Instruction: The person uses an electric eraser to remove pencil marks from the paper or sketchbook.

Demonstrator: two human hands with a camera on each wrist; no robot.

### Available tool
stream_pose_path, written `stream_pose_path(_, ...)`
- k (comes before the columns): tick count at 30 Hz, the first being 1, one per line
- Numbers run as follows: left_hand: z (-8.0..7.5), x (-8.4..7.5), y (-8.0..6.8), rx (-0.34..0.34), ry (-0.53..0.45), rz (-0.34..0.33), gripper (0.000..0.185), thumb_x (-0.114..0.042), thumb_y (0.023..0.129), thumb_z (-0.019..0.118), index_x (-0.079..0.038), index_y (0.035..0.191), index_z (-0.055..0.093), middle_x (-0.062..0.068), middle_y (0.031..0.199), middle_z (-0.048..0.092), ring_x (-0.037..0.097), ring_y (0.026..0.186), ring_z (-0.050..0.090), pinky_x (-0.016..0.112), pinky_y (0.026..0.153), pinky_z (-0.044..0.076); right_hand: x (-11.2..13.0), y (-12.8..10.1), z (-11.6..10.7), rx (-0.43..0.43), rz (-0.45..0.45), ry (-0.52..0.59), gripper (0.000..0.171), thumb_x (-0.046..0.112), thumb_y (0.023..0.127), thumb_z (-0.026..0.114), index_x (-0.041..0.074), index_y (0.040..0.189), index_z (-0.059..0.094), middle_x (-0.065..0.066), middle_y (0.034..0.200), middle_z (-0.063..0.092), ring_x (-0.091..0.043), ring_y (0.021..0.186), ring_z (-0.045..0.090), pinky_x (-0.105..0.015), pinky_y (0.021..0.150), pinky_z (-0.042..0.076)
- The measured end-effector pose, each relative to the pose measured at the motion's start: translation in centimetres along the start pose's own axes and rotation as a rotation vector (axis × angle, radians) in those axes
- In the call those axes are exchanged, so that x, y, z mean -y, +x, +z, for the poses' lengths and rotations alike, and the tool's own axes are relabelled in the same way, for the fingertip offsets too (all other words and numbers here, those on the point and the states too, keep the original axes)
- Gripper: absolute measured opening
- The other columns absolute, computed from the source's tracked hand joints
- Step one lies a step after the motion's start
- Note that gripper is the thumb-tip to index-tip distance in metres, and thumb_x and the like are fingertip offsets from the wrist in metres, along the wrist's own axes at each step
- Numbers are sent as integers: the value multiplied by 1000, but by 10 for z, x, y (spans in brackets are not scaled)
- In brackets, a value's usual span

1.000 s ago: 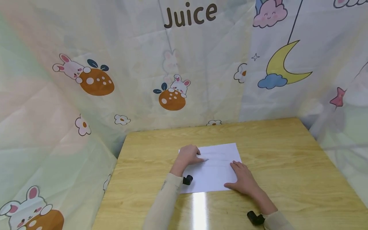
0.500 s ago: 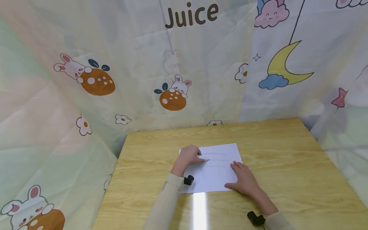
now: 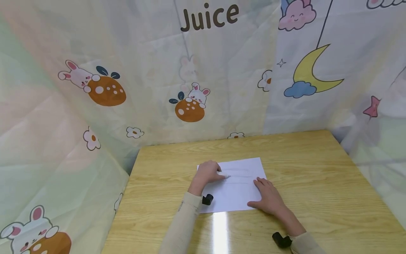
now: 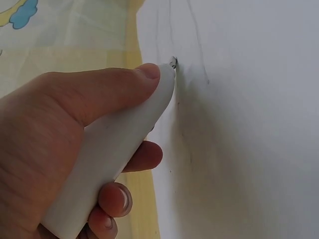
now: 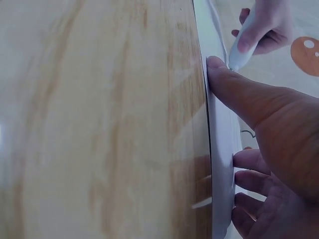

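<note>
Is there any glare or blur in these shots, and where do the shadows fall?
Head view: a bright streak of glare on the table just below the paper. Left wrist view: the pen casts a soft shadow on the sheet, and the near fingers look slightly soft. Right wrist view: the wood grain is blurred, with a pale sheen.

One white sheet of paper (image 3: 236, 190); one white plastic pen (image 4: 114, 149). One light wooden bench (image 3: 317, 169). Two hands, left hand (image 3: 207, 173) and right hand (image 3: 269, 199).
</note>
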State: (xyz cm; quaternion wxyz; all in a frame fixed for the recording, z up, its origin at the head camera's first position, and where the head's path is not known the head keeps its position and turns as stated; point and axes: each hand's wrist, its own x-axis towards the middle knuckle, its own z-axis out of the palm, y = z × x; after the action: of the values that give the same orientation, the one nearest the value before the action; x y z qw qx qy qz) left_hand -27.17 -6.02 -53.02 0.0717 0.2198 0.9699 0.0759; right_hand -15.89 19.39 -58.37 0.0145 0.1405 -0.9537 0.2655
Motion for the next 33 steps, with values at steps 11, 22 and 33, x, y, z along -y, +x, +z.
stream_pose_path(11, 1, -4, 6, 5, -17, 35, 29, -49, 78, 77, -24, 92, 80, -10, 86, 71, 4, 64, 54, 25, 56, 44, 1, 2, 0, 4, 1, -3, 93, 47, 69, 84, -9, 134, 50, -29, 139, 45, -46, 128, 38, -60, 100, 32)
stream_pose_path(22, 9, -1, 6, 18, -35, 72, 31, -50, 79, 76, -23, 93, 80, -11, 86, 71, 4, 66, 55, 24, 56, 43, 0, 0, 1, 17, 6, -6, 91, 45, 70, 84, -10, 134, 50, -29, 139, 45, -46, 129, 37, -59, 102, 31)
stream_pose_path(33, 7, -4, 9, 9, -55, 94, 30, -49, 79, 77, -22, 93, 80, -11, 85, 71, 3, 65, 55, 24, 57, 44, 2, -2, -1, 13, 4, -7, 90, 45, 70, 84, -9, 134, 50, -29, 139, 45, -46, 129, 38, -60, 101, 31)
